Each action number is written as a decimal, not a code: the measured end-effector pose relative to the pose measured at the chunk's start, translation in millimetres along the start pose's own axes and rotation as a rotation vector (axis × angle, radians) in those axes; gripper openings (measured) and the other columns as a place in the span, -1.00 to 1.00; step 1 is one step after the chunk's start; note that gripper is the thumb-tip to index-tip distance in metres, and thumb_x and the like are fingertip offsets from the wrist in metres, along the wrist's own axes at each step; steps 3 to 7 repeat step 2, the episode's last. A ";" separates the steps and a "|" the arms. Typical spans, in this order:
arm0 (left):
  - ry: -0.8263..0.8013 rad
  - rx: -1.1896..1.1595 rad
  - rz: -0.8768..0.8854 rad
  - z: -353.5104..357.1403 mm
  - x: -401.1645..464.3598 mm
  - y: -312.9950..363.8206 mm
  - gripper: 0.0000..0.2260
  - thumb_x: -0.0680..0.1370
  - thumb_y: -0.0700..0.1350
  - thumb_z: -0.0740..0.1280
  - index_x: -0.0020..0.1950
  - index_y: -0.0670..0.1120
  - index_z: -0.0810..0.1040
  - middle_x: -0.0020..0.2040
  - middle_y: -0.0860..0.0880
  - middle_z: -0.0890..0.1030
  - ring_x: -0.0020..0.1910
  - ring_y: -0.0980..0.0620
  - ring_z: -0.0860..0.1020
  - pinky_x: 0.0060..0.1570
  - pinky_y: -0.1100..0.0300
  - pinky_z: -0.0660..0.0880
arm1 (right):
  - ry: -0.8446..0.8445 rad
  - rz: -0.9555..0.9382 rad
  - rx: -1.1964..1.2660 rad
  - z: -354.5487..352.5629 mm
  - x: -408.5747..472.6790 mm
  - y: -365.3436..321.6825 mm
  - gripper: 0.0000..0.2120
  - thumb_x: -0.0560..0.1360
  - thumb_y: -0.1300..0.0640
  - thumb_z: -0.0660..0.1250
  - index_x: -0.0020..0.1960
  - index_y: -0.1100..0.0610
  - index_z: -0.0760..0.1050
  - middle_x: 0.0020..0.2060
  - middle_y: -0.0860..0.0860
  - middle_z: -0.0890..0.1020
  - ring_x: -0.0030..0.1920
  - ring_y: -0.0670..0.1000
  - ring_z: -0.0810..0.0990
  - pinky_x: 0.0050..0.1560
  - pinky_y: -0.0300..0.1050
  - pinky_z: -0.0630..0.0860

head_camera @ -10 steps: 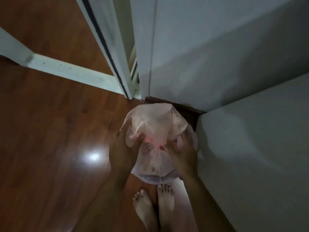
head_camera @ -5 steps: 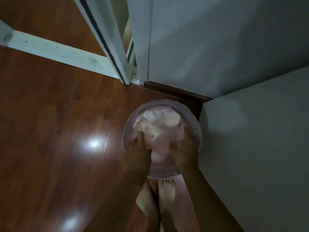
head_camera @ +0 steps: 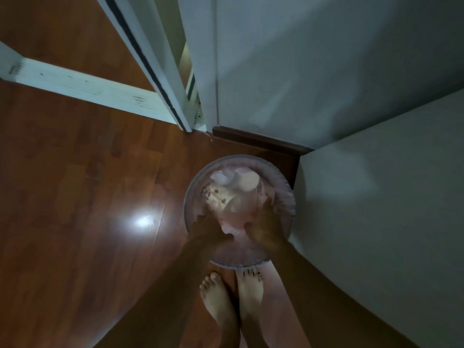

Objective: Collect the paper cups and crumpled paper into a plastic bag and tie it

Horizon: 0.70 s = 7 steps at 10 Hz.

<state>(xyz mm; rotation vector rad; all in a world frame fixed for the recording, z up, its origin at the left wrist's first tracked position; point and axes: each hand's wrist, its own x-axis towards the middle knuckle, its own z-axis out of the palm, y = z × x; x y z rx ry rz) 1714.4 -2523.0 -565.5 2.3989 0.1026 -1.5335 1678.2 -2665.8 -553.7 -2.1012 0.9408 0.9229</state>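
A filled, translucent pink plastic bag (head_camera: pixel 234 197) sits down inside a round waste bin (head_camera: pixel 286 187) lined with pink plastic, in the floor corner. Pale crumpled shapes show through the bag. My left hand (head_camera: pixel 207 228) rests on the bag's near left side, fingers pressed on the plastic. My right hand (head_camera: pixel 266 222) presses on its near right side. Both hands are inside the bin's rim. The light is dim, and I cannot tell whether the fingers still grip the plastic.
A white cabinet or wall (head_camera: pixel 376 222) stands close on the right of the bin. A dark skirting board (head_camera: pixel 256 140) and white wall lie behind it. A white door frame (head_camera: pixel 160 71) rises at the back. My bare feet (head_camera: pixel 233 305) stand before the bin on wood floor.
One second ago the bag was held up above the floor. It has since gone down into the bin, and both hands have followed it lower inside the rim.
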 end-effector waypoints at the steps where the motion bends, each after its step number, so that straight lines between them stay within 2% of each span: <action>1: 0.032 0.005 0.028 -22.5 -32.8 10.0 -0.02 0.51 0.20 0.36 0.59 -0.21 -0.22 0.50 -0.19 0.34 0.44 -0.15 0.38 0.33 0.07 0.38 | -0.047 -0.018 -0.015 -13.2 -32.6 -9.1 -0.38 0.56 0.09 0.32 0.53 0.20 0.17 0.37 0.15 0.46 0.31 0.12 0.48 0.24 -0.12 0.42; 2: 0.128 0.010 0.124 -64.8 -84.5 23.3 -0.27 0.57 0.19 0.29 0.58 -0.16 0.12 0.49 -0.18 0.37 0.44 -0.14 0.38 0.33 0.09 0.34 | -0.028 -0.043 -0.032 -38.6 -60.7 -30.7 -0.56 0.59 0.07 0.27 0.42 0.21 0.35 0.23 0.15 0.56 0.21 0.13 0.54 0.21 -0.07 0.47; 7: 0.128 0.010 0.124 -64.8 -84.5 23.3 -0.27 0.57 0.19 0.29 0.58 -0.16 0.12 0.49 -0.18 0.37 0.44 -0.14 0.38 0.33 0.09 0.34 | -0.028 -0.043 -0.032 -38.6 -60.7 -30.7 -0.56 0.59 0.07 0.27 0.42 0.21 0.35 0.23 0.15 0.56 0.21 0.13 0.54 0.21 -0.07 0.47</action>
